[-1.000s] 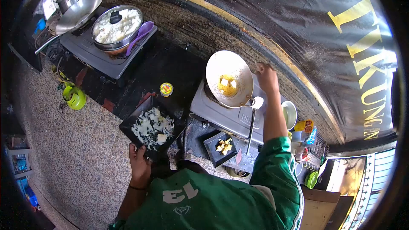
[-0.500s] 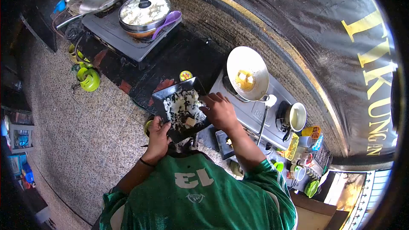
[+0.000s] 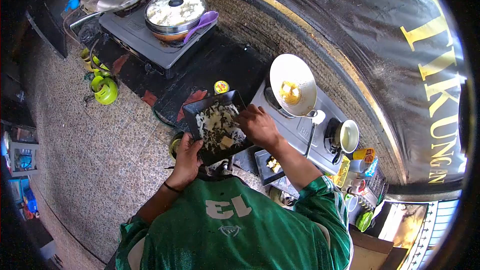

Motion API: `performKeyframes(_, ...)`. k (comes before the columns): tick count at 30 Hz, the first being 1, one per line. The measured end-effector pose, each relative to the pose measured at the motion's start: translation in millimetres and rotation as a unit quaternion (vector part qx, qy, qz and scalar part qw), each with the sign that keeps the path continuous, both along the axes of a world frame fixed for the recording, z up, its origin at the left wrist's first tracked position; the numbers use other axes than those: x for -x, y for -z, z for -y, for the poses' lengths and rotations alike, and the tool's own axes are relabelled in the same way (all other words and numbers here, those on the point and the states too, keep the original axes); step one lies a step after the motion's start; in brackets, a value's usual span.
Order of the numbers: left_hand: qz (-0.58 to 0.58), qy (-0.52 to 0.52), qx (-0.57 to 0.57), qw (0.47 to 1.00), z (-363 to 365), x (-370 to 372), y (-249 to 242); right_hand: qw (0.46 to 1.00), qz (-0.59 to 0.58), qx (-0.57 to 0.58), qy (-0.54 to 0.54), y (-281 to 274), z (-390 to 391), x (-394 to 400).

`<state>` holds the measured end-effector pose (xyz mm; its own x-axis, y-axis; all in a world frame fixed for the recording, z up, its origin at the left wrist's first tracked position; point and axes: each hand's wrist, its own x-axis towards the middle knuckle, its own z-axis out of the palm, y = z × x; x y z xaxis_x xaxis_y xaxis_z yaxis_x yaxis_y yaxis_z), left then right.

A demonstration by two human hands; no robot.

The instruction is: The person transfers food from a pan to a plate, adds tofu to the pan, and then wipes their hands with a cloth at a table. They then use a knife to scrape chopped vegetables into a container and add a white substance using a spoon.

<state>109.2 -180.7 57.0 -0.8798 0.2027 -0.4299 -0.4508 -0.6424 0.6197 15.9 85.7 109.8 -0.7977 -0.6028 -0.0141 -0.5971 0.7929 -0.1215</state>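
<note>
While the left hand (image 3: pixel 185 161) clasps the near-left edge of a black square dish (image 3: pixel 194 108), its thumb against the rim, the right hand (image 3: pixel 258 126) reaches in at the opposite edge with its fingers curled down; whether those fingertips pinch anything cannot be told. The dish is in front of the green jersey (image 3: pixel 225 235), bearing a white-and-dark food mixture (image 3: pixel 214 118) with a pale block (image 3: pixel 226 142) toward its near side.

Beyond the right hand, a wide pale wok (image 3: pixel 302 72) rests on a grey gas stove (image 3: pixel 302 130), with white pieces in yellow liquid (image 3: pixel 289 93) at its bottom. Just beside the wok lies a ladle (image 3: pixel 308 142), and a small saucepan (image 3: pixel 349 137) sits farther right. A second black dish (image 3: pixel 263 174), holding yellowish pieces, is partly hidden by the right forearm. Near the first dish's far edge stands a yellow-topped tub (image 3: pixel 221 87).
</note>
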Motion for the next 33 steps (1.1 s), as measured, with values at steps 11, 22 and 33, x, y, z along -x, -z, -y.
performKeyframes(11,0.0,-0.022,0.006,1.0,-5,-3,11,0.997,-0.035,0.062,0.006,24,0,-4)
performKeyframes(22,-0.037,-0.023,0.019,0.999,-2,-5,25,0.959,0.114,0.253,0.052,-18,24,-24)
performKeyframes(33,-0.047,-0.024,0.047,0.998,-4,-3,2,0.997,0.001,0.062,0.056,-5,45,-48)
